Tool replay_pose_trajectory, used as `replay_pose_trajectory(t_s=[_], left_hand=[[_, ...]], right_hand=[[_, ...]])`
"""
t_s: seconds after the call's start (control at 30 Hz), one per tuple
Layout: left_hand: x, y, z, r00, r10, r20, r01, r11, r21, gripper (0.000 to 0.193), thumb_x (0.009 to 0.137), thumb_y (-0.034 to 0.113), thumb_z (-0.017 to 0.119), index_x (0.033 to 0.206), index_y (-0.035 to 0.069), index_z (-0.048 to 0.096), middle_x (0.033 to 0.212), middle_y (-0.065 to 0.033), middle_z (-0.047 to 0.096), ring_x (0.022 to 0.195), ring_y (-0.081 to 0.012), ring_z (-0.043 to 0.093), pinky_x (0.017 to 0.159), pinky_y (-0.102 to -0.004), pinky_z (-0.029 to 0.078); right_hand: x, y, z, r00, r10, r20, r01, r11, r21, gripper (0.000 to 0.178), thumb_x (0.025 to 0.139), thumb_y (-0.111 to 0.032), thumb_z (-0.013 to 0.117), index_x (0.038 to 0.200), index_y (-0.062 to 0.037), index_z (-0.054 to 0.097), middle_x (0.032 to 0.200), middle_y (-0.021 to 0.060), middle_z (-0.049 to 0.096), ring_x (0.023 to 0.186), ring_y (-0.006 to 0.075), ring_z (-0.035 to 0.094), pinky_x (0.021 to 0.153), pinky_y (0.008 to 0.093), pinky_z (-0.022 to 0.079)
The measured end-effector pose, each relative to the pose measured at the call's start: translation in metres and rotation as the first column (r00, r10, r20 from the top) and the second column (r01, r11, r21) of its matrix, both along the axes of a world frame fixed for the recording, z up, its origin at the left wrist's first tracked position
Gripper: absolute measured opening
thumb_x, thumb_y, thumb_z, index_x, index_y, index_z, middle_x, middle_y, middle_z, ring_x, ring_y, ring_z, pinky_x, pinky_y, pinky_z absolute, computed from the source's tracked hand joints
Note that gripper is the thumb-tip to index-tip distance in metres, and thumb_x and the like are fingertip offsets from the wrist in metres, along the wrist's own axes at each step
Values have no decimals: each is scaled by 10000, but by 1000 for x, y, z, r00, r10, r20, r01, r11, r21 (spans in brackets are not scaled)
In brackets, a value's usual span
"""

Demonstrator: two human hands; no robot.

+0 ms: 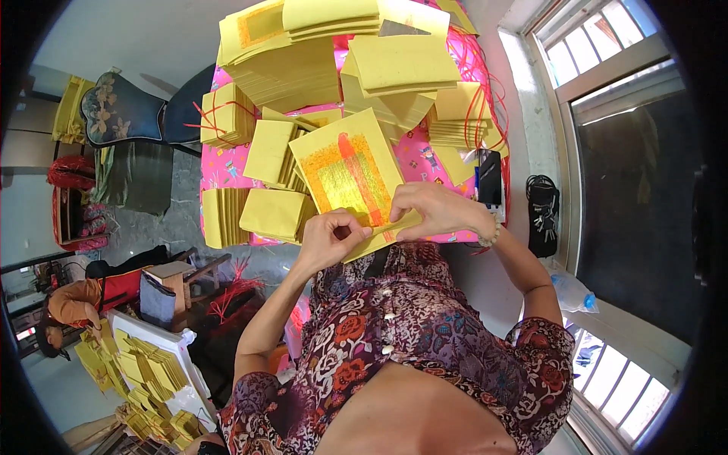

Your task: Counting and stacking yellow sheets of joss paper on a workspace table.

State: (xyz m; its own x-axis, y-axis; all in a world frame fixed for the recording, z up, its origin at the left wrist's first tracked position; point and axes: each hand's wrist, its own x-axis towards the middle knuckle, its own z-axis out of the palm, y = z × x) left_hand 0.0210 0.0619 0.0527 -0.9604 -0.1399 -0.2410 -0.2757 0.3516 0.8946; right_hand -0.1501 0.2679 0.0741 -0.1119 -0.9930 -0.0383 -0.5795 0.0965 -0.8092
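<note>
A yellow paper sheet [331, 186] with a gold foil square, an orange border and a red stripe lies tilted in front of me, over the near edge of the table. My left hand [331, 241] pinches its near edge, thumb against the fingers. To the right of the stripe, my right hand [431, 209] grips the same edge between thumb and curled fingers. Along that edge, between the hands, the paper is bent over in a narrow strip. Folded yellow paper bundles [277, 212] sit just left of the sheet.
The pink patterned tablecloth [413, 148] carries several yellow paper stacks [284, 72], red strings [485, 83] and a dark phone [490, 176] at the right. A window stands to the right. At the lower left, another person [72, 303] is beside a white table [193, 379] with yellow bundles.
</note>
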Motion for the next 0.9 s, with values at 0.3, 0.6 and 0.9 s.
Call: replay_pose_trajectory(t_s=[0.3,0.6,0.9], left_hand=[[1,-25,36,910,-277,-309,163,923,-347,275,762,272,825,901,65,710,930,-91,629,924,-249,608,781,-377,483],[-10,-45,11,956,78,-283,-167,937,-307,255,865,257,701,973,26,711,878,-136,699,824,-310,667,766,-393,514],[-23,-52,1,955,240,-173,-281,921,-271,380,858,276,721,1140,28,672,850,-137,707,667,-234,678,639,-373,525]], right_hand=[[-12,-7,7,996,-26,-82,23,999,-35,199,868,-252,687,882,-60,636,851,94,618,857,289,623,712,396,476],[-30,-26,4,932,-244,268,304,928,-214,259,841,-179,761,1019,-32,644,972,51,646,931,156,620,836,301,483],[-34,-49,-43,826,-458,328,517,848,-116,355,871,-254,745,1114,-9,663,1039,97,650,955,209,639,854,352,498]])
